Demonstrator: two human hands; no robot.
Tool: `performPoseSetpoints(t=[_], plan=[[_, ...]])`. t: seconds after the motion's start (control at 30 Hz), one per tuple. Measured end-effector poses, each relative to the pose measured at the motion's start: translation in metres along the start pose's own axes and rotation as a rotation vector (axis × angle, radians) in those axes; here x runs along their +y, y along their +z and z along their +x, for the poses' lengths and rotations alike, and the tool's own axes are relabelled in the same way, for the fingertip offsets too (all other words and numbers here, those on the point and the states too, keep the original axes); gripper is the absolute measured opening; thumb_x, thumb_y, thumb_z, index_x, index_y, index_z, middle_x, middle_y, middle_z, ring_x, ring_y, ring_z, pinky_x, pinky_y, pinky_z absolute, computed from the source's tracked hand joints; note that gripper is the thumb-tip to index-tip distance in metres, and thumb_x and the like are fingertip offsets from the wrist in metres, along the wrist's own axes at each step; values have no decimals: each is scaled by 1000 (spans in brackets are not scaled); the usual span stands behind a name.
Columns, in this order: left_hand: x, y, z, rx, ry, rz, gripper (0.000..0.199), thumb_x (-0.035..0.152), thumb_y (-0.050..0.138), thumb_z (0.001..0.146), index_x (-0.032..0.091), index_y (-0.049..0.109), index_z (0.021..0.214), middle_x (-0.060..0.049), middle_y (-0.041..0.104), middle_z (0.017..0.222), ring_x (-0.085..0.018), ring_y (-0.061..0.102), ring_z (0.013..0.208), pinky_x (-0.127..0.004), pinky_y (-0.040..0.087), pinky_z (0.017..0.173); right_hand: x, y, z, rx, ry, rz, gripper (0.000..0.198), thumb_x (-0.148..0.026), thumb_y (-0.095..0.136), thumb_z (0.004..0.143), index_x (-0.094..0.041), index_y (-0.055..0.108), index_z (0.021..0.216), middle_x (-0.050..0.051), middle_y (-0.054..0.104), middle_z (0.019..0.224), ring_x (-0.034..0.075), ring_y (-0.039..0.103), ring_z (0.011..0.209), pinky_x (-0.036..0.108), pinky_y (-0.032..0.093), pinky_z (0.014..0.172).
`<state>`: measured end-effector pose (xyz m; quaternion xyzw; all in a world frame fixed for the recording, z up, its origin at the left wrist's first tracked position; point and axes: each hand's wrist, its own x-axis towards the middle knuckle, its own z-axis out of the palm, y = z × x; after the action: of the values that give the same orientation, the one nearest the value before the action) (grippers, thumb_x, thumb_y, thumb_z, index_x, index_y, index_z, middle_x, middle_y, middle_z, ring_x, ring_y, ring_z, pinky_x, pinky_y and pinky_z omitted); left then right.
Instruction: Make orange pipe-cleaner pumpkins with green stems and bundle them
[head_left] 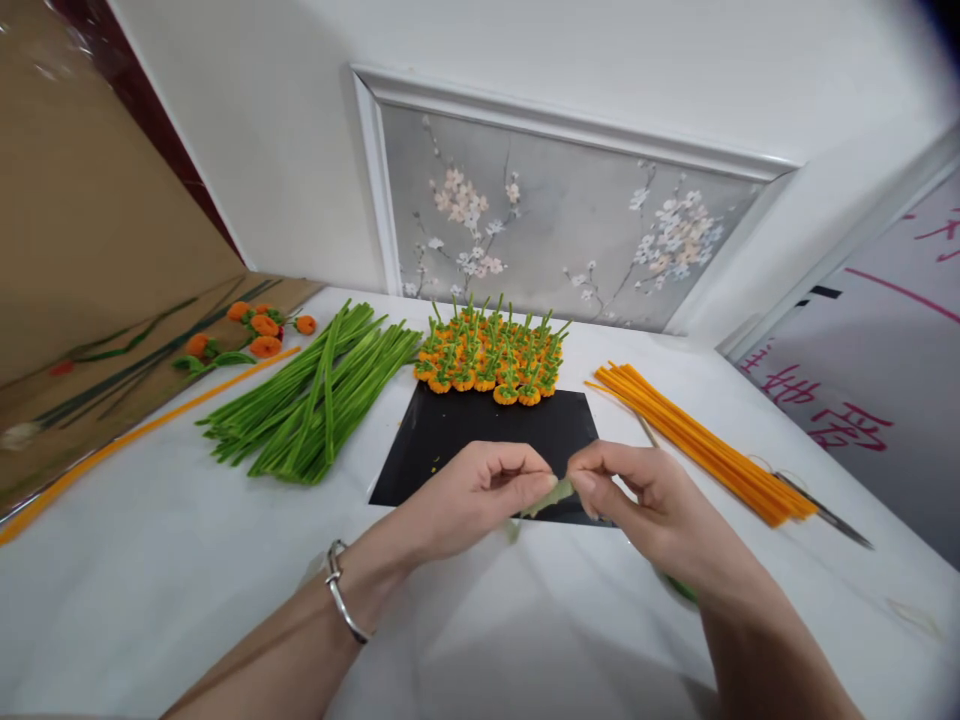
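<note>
My left hand (pixel 499 490) and my right hand (pixel 626 490) meet above the front of a black mat (pixel 480 430). Both are closed in a pinch on a thin, pale green strip (pixel 556 497) that looks like floral tape. The strip spans the small gap between my fingertips, and a loose bit hangs below my left hand. Just beyond the mat's far edge, overlapping it, stand several rows of small orange flowers (pixel 506 392) with short green pipe-cleaner stems pointing up. Under my right wrist a green object (pixel 679 588) is mostly hidden.
A pile of green pipe cleaners (pixel 315 400) lies left of the mat, a bundle of orange pipe cleaners (pixel 697 440) right. A dark, pointed metal tool (pixel 832 520) pokes from under that bundle. One long orange pipe cleaner (pixel 150 425) and finished orange flowers (pixel 264 326) lie far left.
</note>
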<state>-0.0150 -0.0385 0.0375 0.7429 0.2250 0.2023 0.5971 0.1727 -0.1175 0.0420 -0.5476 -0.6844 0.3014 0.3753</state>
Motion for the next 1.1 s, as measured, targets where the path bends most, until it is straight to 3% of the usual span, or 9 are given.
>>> performPoseSetpoints(t=[0.07, 0.13, 0.27, 0.33, 0.43, 0.7, 0.83, 1.1], plan=[[1, -6, -2, 22, -25, -17, 26, 35, 54, 89, 15, 59, 73, 5, 44, 62, -8, 36, 56, -20, 29, 51, 3, 0, 0, 37, 11, 15, 24, -32, 48, 93, -19, 56, 74, -3, 49, 61, 10, 41, 57, 23, 30, 49], [3, -12, -4, 0, -58, -29, 24, 35, 56, 88, 15, 61, 76, 5, 47, 63, -7, 36, 55, -20, 28, 50, 6, -1, 0, 72, 18, 31, 26, -34, 48, 93, -19, 56, 73, -3, 47, 60, 11, 40, 56, 23, 30, 49], [5, -18, -5, -115, -90, -74, 14, 29, 62, 83, 16, 67, 87, 2, 57, 69, -8, 45, 60, -21, 36, 57, 11, -5, -1, 128, 16, 41, 26, -35, 49, 92, -19, 55, 73, -3, 48, 60, 11, 41, 57, 23, 31, 49], [5, -18, -4, -123, -79, -67, 11, 25, 64, 81, 16, 69, 83, 2, 56, 69, -9, 47, 63, -22, 38, 61, 12, -7, -2, 153, -3, 18, 25, -34, 50, 92, -19, 55, 73, -3, 48, 60, 11, 41, 56, 23, 31, 49], [5, -17, -3, -91, -68, -40, 13, 24, 62, 82, 14, 66, 74, 3, 55, 66, -9, 47, 62, -21, 38, 60, 14, -7, -1, 182, -31, -24, 25, -33, 49, 92, -19, 55, 73, -3, 48, 61, 11, 41, 56, 24, 30, 50], [5, -19, -4, -66, -75, -6, 13, 25, 59, 85, 15, 63, 78, 2, 56, 70, -9, 48, 65, -22, 38, 62, 22, -8, 0, 170, -22, -38, 24, -34, 48, 93, -20, 56, 76, -2, 51, 65, 11, 43, 59, 24, 32, 51], [7, -23, -5, -39, -107, 23, 17, 29, 58, 87, 15, 63, 78, 3, 56, 64, -8, 45, 58, -20, 35, 55, 27, -13, -3, 210, 6, -30, 25, -37, 46, 94, -20, 54, 77, -2, 49, 66, 12, 44, 60, 25, 34, 52], [8, -33, -7, 146, -59, 141, 19, 31, 58, 84, 16, 65, 74, 1, 57, 66, -9, 44, 58, -20, 32, 49, 32, -20, -5, 435, 34, 8, 29, -36, 47, 93, -20, 51, 70, -2, 48, 65, 13, 44, 62, 26, 34, 58]])
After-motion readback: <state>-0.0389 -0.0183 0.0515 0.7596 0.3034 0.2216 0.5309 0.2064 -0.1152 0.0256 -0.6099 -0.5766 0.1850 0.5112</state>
